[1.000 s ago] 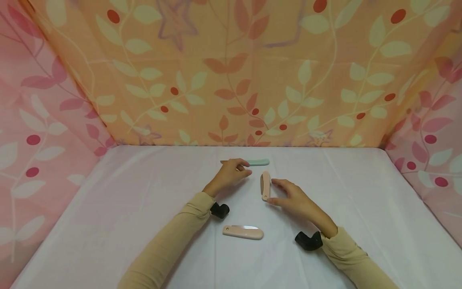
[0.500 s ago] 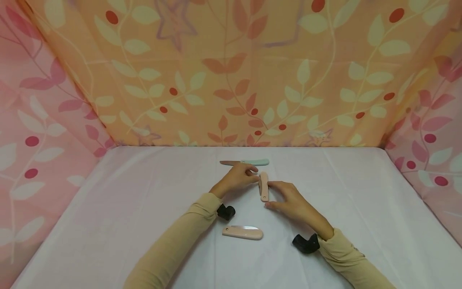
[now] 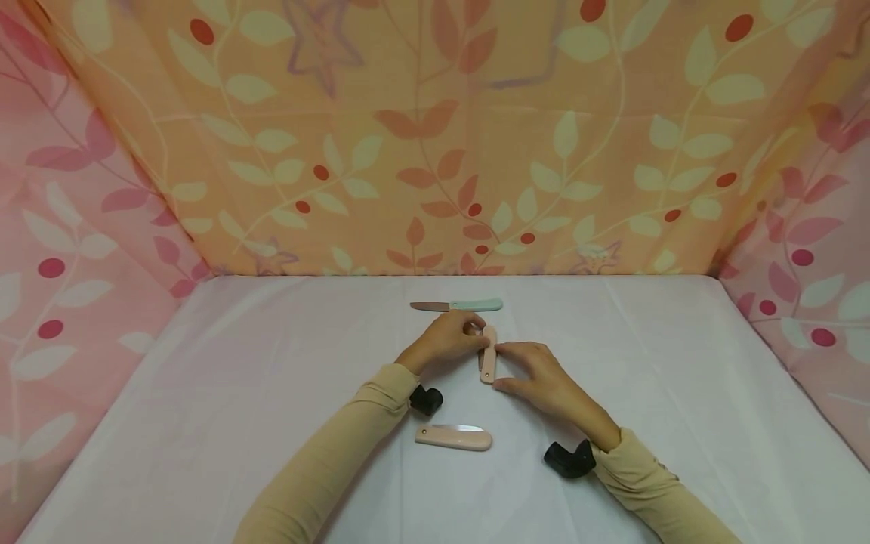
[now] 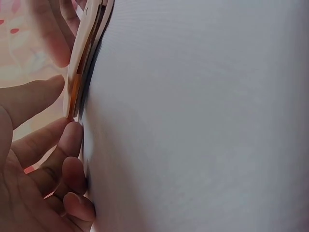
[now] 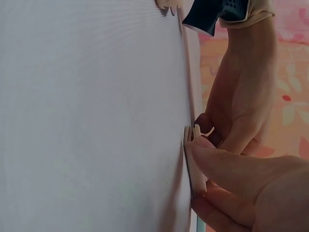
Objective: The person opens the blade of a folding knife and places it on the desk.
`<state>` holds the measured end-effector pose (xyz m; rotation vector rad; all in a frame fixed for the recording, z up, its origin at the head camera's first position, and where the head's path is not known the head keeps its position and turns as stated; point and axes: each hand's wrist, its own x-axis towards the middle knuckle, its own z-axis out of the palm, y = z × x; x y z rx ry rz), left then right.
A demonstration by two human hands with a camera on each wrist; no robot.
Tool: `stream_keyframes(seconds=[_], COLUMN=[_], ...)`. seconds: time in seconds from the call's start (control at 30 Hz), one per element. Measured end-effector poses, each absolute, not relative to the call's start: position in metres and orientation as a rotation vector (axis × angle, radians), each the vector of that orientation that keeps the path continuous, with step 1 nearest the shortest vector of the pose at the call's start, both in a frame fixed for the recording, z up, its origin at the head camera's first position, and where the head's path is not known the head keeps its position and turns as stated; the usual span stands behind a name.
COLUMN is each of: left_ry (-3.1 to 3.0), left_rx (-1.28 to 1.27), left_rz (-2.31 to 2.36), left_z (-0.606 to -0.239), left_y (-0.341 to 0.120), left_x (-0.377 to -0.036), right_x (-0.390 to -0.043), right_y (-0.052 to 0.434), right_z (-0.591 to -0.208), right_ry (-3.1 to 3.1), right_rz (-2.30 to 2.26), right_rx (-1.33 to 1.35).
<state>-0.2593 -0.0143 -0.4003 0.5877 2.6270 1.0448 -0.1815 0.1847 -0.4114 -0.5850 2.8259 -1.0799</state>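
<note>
A pink-handled folding knife [image 3: 488, 363] lies between my two hands, its blade folded against the left side of the handle. My left hand [image 3: 445, 338] has its thumb and index finger at the far end of this knife; in the left wrist view the thumb tip lies against the handle [image 4: 77, 72]. From the right, my right hand [image 3: 550, 381] holds the same knife lengthwise, thumb by the pivot end and index finger farther up. The right wrist view shows that thumb pressed on the pink handle [image 5: 194, 169].
Behind the hands lies a mint-handled knife [image 3: 479, 304] with its blade out to the left. Nearer the front is a second pink folding knife [image 3: 453, 437], folded. A white cloth [image 3: 204, 423] covers the table, with patterned fabric [image 3: 435, 151] around it.
My left hand has moved right from beside the mint knife to the pink folding knife. That knife has shifted slightly left, and my right hand has followed it closely.
</note>
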Motion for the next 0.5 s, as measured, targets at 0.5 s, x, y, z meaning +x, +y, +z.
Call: stream_keyframes(seconds=[0.5], left_ry=[2.635], left_rx=[0.582], left_rz=[1.0], left_z=[-0.4006], left_y=[-0.0123], left_x=[-0.2578], right_x=[-0.181], right_y=[0.1785], right_z=[-0.4128], right_ry=[2.895], right_rz=[-0.991], right_rx=[-0.534])
